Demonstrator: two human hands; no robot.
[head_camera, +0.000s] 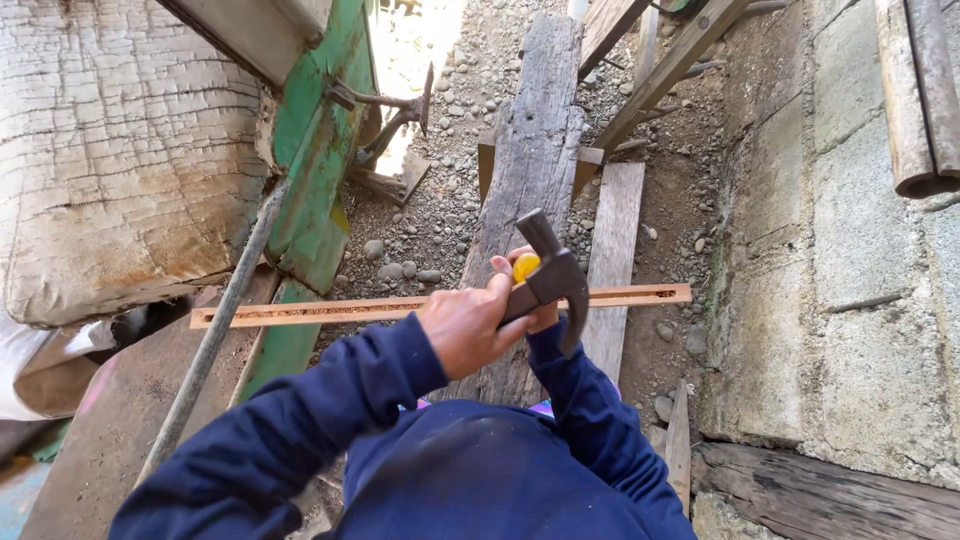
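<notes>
My left hand (462, 325) grips the handle of a dark claw hammer (556, 275), whose head is raised just above a thin reddish wooden strip (330, 311). The strip lies crosswise over a weathered grey plank (530, 150). My right hand (543, 318) is mostly hidden behind the hammer and the left hand. Its fingers curl round a small yellow object (525, 267); I cannot tell what that object is. Both arms wear navy sleeves.
A large cracked log end (120, 150) and a green-painted metal frame (315, 170) stand at the left, with a grey rod (215, 335) leaning there. A concrete block wall (850, 250) is at the right. Loose planks (615, 250) lie on gravel (440, 210).
</notes>
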